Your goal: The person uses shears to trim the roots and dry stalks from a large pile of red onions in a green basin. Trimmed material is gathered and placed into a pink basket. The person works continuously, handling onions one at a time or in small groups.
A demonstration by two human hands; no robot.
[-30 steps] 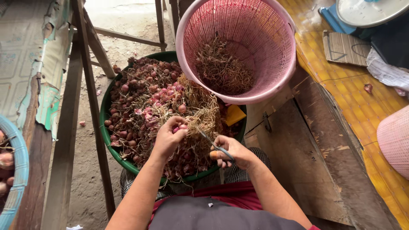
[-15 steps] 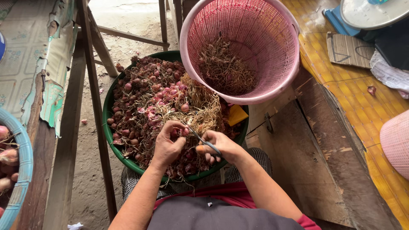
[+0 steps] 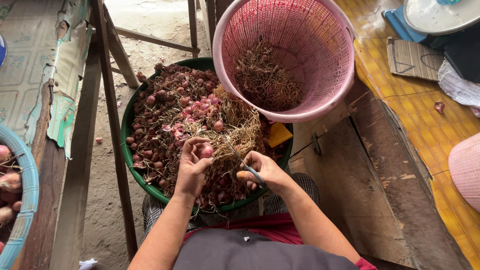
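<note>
My left hand (image 3: pixel 191 164) pinches a small pink shallot (image 3: pixel 206 150) over a green basin (image 3: pixel 131 172) heaped with purple shallots and dry roots. Just to its right, my right hand (image 3: pixel 262 171) grips a pair of scissors (image 3: pixel 241 161) whose blades point up-left toward the shallot. A pink mesh basket (image 3: pixel 327 95) leans over the basin's far right edge and holds a pile of cut roots (image 3: pixel 264 77).
A wooden table frame (image 3: pixel 112 115) runs along the left, with a blue basket (image 3: pixel 24 210) of shallots at the left edge. On the right are worn wooden boards (image 3: pixel 370 185), a yellow patterned mat (image 3: pixel 430 135), a weighing scale (image 3: pixel 440 17) and another pink basket rim (image 3: pixel 465 170).
Both hands drew closer together over the basin. The left hand now holds a single shallot up, and the scissors have come in beside it.
</note>
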